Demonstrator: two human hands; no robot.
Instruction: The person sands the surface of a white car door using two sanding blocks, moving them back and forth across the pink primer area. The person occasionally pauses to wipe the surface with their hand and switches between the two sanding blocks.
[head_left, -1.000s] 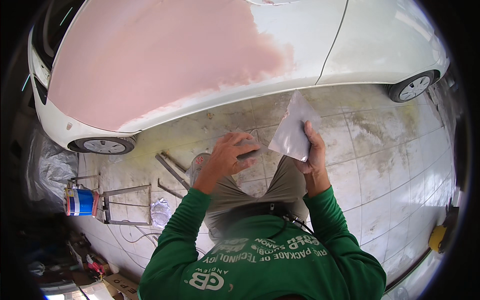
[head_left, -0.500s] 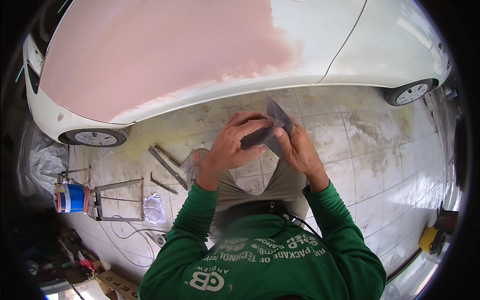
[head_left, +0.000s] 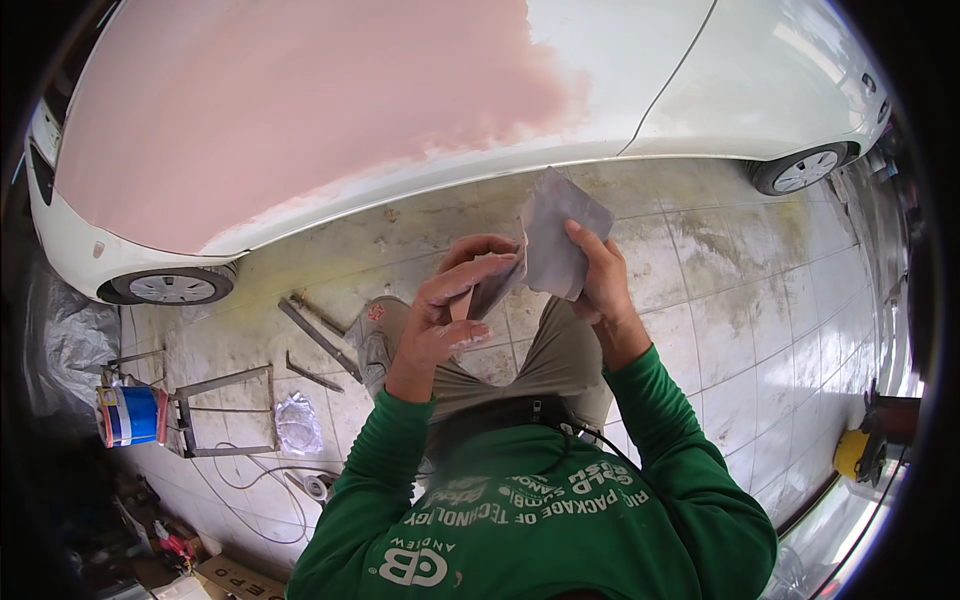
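Note:
My left hand [head_left: 455, 305], fingers curled and dusted with white, grips a folded dark grey sheet [head_left: 497, 285] that looks like sandpaper, with a pinkish-tan piece at its lower edge. My right hand [head_left: 606, 285] pinches a lighter grey sheet [head_left: 562, 225] with a ragged left edge, thumb on its face. The two pieces meet or nearly meet above my knees. Beyond them is a white car [head_left: 680, 110] with a large pink patch [head_left: 280, 120] over much of its side panel.
On the tiled floor [head_left: 720, 310] at left lie metal bars [head_left: 320, 335], a metal frame [head_left: 225, 405], a blue can [head_left: 135, 415], crumpled foil [head_left: 298, 425] and a hose [head_left: 245, 480]. Silver sheeting [head_left: 80, 350] lies by the front wheel [head_left: 172, 287]. A yellow-and-black item [head_left: 855, 450] stands at right.
The hands came together, overlapping the sheets; since then my right hand's sheet has tilted face-up and shifted up, away from my left hand's fingers. The view has shifted slightly over the car.

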